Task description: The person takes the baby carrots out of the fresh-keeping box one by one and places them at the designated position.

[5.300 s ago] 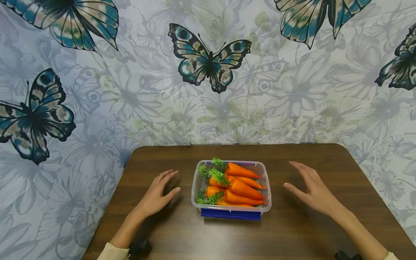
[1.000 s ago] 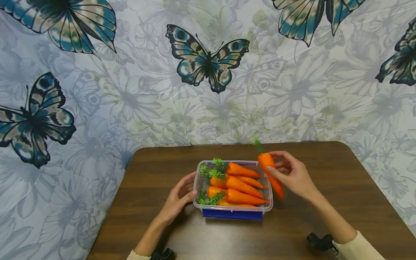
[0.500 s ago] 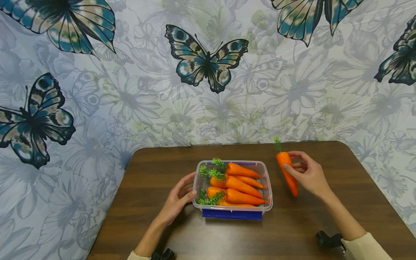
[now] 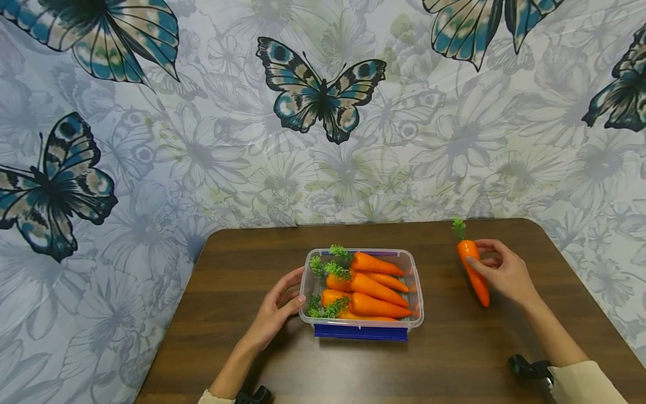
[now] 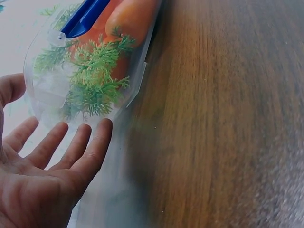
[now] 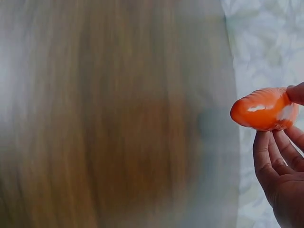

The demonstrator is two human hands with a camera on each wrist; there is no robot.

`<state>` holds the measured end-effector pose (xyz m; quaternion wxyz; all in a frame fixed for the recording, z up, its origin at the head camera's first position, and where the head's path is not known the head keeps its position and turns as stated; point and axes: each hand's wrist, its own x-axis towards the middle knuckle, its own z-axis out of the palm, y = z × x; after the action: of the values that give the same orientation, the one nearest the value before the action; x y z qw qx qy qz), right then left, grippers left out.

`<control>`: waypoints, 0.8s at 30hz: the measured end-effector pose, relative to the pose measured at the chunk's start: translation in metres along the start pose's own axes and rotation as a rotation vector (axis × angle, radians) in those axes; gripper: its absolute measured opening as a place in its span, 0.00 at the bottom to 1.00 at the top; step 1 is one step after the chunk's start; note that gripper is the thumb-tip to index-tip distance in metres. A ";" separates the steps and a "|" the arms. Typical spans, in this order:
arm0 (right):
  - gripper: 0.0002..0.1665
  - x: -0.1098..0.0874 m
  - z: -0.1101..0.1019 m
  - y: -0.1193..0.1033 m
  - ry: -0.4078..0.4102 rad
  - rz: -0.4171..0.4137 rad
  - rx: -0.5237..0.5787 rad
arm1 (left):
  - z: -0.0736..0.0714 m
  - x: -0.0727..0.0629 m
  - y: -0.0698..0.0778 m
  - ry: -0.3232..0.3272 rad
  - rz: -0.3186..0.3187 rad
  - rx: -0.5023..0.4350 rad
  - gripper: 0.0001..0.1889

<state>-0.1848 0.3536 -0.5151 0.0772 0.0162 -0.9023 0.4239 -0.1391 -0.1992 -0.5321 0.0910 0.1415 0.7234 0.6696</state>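
Observation:
A clear plastic container (image 4: 416, 300) with a blue latch along its near side stands mid-table, holding several orange carrots (image 4: 378, 306) with green leafy tops. My left hand (image 4: 276, 306) touches the container's left end with its fingertips, the fingers fairly straight; in the left wrist view, this hand (image 5: 52, 175) is at the leafy end. Over the table to the right, my right hand (image 4: 507, 275) pinches a single carrot (image 4: 473, 272) between thumb and fingers, its top pointing away. The right wrist view shows that carrot's tip end (image 6: 261, 109) towards the camera.
The brown wooden table (image 4: 363, 370) has rounded far corners and ends at a wall cloth (image 4: 323, 185) printed with butterflies and flowers. Black wrist devices (image 4: 527, 367) are worn on both forearms.
Earlier both hands were apart from the container. Since then the left hand has come to its left end, and the right hand has taken a carrot and carried it rightward, away from the container.

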 end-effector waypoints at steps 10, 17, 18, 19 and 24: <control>0.37 0.008 -0.026 0.041 0.008 0.070 -0.090 | -0.001 0.001 0.000 -0.007 0.012 0.005 0.33; 0.39 0.018 -0.045 0.061 0.026 0.105 -0.153 | 0.000 0.001 0.001 0.003 0.008 0.006 0.33; 0.39 0.018 -0.048 0.064 0.032 0.112 -0.163 | 0.000 0.000 0.001 0.003 0.005 0.006 0.33; 0.39 0.020 -0.051 0.067 0.036 0.119 -0.167 | 0.000 0.000 0.001 0.002 0.003 0.005 0.33; 0.41 0.025 -0.064 0.082 0.061 0.153 -0.172 | 0.001 0.000 0.001 0.001 0.002 0.006 0.33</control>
<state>-0.2091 0.4555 -0.5335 0.0730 -0.0721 -0.9312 0.3497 -0.1391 -0.1979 -0.5314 0.0895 0.1422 0.7252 0.6677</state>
